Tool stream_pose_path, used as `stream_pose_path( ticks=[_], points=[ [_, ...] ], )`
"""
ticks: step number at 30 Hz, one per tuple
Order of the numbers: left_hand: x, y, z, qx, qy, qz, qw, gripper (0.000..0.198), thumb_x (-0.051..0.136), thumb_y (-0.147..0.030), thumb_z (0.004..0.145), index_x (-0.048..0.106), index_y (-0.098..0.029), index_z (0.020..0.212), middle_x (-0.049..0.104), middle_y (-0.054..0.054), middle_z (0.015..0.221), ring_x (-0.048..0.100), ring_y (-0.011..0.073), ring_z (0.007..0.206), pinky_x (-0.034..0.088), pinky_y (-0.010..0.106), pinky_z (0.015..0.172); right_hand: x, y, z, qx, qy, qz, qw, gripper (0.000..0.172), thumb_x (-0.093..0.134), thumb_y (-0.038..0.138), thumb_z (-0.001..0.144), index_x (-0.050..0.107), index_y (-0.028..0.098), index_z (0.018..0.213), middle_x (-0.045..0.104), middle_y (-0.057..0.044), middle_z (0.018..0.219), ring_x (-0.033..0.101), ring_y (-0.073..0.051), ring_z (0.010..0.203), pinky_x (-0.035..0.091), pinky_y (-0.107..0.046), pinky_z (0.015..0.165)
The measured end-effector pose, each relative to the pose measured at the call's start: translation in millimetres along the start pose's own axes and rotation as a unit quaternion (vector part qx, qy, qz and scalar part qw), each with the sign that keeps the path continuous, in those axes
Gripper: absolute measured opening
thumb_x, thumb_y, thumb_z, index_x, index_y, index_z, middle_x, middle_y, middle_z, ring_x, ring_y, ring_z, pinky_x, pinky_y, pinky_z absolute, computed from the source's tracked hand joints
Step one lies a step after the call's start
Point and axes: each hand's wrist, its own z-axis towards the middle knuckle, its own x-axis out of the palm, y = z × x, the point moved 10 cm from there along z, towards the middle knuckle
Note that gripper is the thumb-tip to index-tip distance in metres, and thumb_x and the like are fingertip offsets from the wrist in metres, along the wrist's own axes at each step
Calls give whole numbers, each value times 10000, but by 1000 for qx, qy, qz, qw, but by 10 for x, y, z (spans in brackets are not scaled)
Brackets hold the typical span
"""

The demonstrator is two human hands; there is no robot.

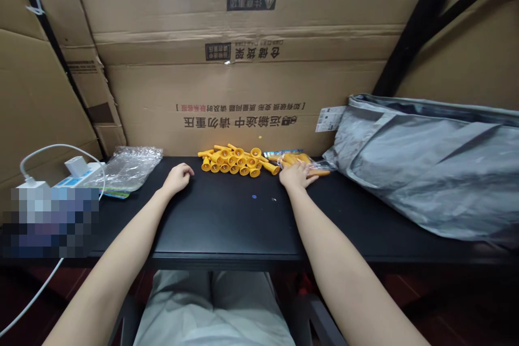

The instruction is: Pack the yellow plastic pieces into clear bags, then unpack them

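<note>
A stacked pile of yellow trumpet-shaped plastic pieces (234, 161) lies along the back of the black desk, most with their flared ends facing me. Just left of the pile, my left hand (177, 178) rests on the desk with its fingers curled in and nothing visible in them. To the pile's right is a clear plastic bag (320, 164) with more yellow pieces inside. My right hand (297, 176) lies on the near side of this bag, fingers spread and touching it. Its palm side is hidden.
A crumpled clear plastic package (125, 165) lies at the left, beside a white power strip (81, 173) with a cable. A large grey fabric bag (421, 167) fills the right side. Cardboard (243, 81) stands behind the desk (227, 227). A small blue dot marks the desktop.
</note>
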Motion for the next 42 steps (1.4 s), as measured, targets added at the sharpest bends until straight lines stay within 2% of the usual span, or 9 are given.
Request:
stream_pose_path(
  ticks=[5, 11, 17, 22, 30, 32, 35, 38, 42],
  points=[
    [5, -9, 4, 0, 1, -3, 1000, 293, 398, -78, 702, 670, -186, 703, 637, 36, 830, 592, 150, 759, 474, 267, 752, -1, -48, 64, 17, 15, -27, 999, 557, 362, 280, 895, 334, 85, 1416, 266, -203, 1499, 139, -292, 1418, 87, -606, 1102],
    [6, -37, 5, -3, 3, -8, 1000, 293, 401, -77, 684, 672, -189, 699, 632, 35, 820, 584, 148, 746, 479, 273, 745, -18, -64, 73, 67, -22, 39, 997, 609, 403, 303, 875, 297, 95, 1438, 189, -205, 1528, 86, -310, 1428, 46, -626, 1095],
    [29, 2, 17, -13, 11, 1, 1000, 290, 401, -89, 700, 671, -192, 703, 631, 36, 834, 573, 147, 718, 479, 281, 737, -83, -34, 44, 52, -35, 82, 995, 608, 377, 315, 869, 308, 69, 1421, 223, -215, 1515, 117, -320, 1421, 16, -658, 1075],
    [-131, 165, 20, -58, -36, 77, 995, 242, 447, -108, 721, 670, -190, 767, 626, 83, 945, 582, 222, 931, 460, 345, 883, -288, 251, -10, -73, -89, 88, 989, 554, 355, 236, 846, 360, 54, 1368, 250, -222, 1500, 129, -325, 1413, 6, -677, 1060],
    [-658, 875, -322, -310, -106, 233, 916, 475, 511, -136, 728, 506, -76, 1199, 396, 265, 1382, 323, 409, 1314, 330, 577, 984, -533, 866, -279, -291, -125, 147, 937, 503, 343, 171, 821, 408, 97, 1314, 353, -203, 1436, 333, -259, 1333, 278, -509, 1071],
    [-721, 1048, -414, -360, -97, 238, 897, 473, 528, -164, 730, 504, -84, 1196, 400, 277, 1384, 316, 432, 1315, 316, 617, 963, -556, 963, -351, -317, -112, 175, 925, 473, 335, 156, 822, 448, 98, 1278, 405, -200, 1388, 412, -239, 1277, 361, -436, 1032],
    [-672, 1224, -453, -387, -42, 211, 897, 379, 518, -190, 761, 547, -103, 1129, 549, 268, 1228, 475, 403, 1202, 380, 563, 917, -603, 1088, -463, -347, -103, 199, 910, 423, 337, 138, 819, 513, 112, 1203, 490, -189, 1290, 475, -230, 1213, 403, -399, 1000],
    [-627, 1288, -463, -398, -7, 188, 898, 337, 488, -145, 782, 573, -121, 1107, 608, 246, 1141, 581, 359, 1080, 449, 470, 839, -656, 1204, -573, -377, -99, 208, 897, 391, 354, 127, 813, 551, 148, 1151, 542, -165, 1218, 496, -238, 1181, 405, -418, 997],
    [-661, 1274, -483, -408, -15, 191, 892, 347, 488, -106, 769, 592, -111, 1100, 610, 252, 1136, 601, 358, 1051, 467, 442, 808, -693, 1311, -679, -408, -88, 220, 882, 367, 352, 129, 816, 572, 166, 1107, 566, -147, 1167, 518, -237, 1142, 430, -406, 969]
  ],
)
